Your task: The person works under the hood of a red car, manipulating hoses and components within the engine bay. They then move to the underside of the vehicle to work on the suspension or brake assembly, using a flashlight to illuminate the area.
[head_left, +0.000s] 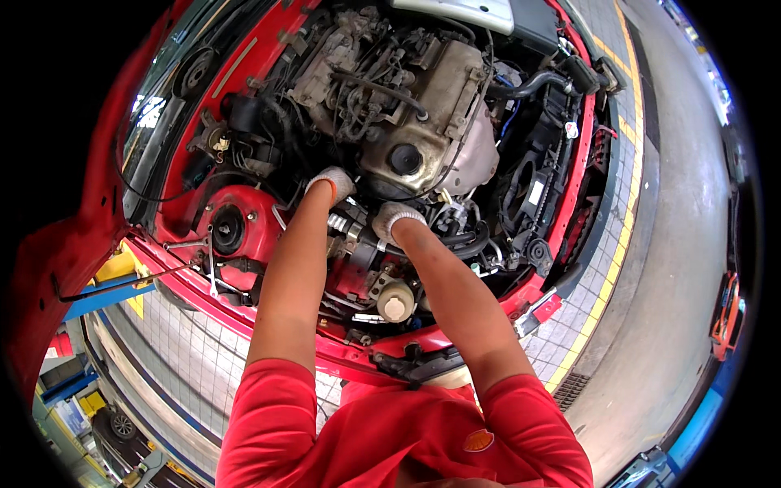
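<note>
My left hand (333, 184), in a white knit glove with an orange cuff, reaches down among hoses beside the lower left of the engine's valve cover (439, 98). My right hand (394, 220), gloved likewise, is just below the black oil cap (404, 159), over pipes and hoses. The fingers of both hands bend down out of clear view, so what they touch is hidden. A pale reservoir with a cap (395, 302) lies below my right wrist. Spanners (212, 268) rest by the strut tower (228, 229) on the left of the red engine bay.
The raised red bonnet (61, 268) and its prop are at left, with a blue-and-yellow lift arm (106, 299) below. The radiator and fan (521, 195) line the right side. Outside are tiled floor with yellow lines (622, 244), a drain grate (571, 390) and another car (122, 427).
</note>
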The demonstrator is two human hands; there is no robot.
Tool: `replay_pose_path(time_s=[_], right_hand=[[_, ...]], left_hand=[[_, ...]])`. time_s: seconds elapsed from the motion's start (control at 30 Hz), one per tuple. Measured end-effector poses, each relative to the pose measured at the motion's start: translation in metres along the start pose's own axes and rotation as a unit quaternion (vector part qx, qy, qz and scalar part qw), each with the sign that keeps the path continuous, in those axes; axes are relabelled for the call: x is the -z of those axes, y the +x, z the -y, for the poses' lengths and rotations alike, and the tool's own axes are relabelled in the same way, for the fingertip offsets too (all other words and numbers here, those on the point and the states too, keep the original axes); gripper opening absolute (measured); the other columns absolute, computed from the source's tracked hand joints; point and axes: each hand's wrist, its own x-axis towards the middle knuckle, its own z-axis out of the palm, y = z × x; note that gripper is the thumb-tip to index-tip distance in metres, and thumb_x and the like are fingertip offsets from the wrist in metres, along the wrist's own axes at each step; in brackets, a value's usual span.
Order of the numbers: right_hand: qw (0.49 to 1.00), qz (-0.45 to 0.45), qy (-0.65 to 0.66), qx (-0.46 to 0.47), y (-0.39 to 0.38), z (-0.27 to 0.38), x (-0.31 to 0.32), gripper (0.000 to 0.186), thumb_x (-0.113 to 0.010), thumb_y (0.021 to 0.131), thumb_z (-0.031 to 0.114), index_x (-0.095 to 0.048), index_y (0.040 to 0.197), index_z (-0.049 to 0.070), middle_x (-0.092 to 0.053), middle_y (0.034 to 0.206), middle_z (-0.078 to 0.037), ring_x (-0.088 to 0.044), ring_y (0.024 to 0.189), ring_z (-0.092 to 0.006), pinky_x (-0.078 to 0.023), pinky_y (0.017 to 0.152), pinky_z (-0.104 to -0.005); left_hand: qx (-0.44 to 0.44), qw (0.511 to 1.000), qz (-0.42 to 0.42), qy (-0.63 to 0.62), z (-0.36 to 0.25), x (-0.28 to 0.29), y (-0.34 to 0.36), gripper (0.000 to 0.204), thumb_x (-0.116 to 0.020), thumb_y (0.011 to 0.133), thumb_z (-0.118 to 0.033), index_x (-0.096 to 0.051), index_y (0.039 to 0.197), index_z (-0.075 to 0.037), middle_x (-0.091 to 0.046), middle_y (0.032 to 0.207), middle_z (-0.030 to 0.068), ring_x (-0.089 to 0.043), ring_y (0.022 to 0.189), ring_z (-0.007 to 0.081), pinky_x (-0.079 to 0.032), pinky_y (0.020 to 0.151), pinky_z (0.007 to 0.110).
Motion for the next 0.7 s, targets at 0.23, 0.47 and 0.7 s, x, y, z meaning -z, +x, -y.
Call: replay_pose_path(time_s=[0.23,0.47,0.7], right_hand=[[0.995,-0.076,0.054,0.019,0.031,-0.03,-0.024,0.046,-0.058,0.096,0.033,-0.074,0.13,0.006,-0.07,0.135,-0.022,-0.067,0.128,-0.0368,-0.052,0.106,-0.0454],[0.955,-0.199,0.189,0.117,-0.073,0.025,0.019,0.05,-0.057,0.101,0.045,-0.071,0.13,0.007,-0.069,0.131,-0.026,-0.062,0.128,-0.042,-0.048,0.107,-0.0481],[0.983,-0.168,-0.013,0.071,-0.055,0.015,0.019,0.043,-0.058,0.097,0.028,-0.074,0.129,0.005,-0.069,0.137,-0.022,-0.064,0.131,-0.0361,-0.053,0.108,-0.0442]], left_hand=[[0.019,1.0,-0.008,-0.018,-0.011,-0.01,0.018,0.048,-0.072,0.093,-0.033,-0.073,0.134,-0.01,-0.063,0.15,0.0127,-0.057,0.141,0.03,-0.049,0.116,0.041],[0.027,0.997,0.013,-0.077,-0.003,-0.013,0.019,0.047,-0.072,0.091,-0.029,-0.073,0.133,-0.008,-0.062,0.149,0.0151,-0.057,0.14,0.0358,-0.051,0.111,0.045],[-0.01,0.997,-0.026,-0.073,0.032,-0.029,0.046,0.043,-0.072,0.092,-0.035,-0.077,0.125,-0.008,-0.068,0.139,0.0168,-0.063,0.132,0.0358,-0.054,0.106,0.045]])
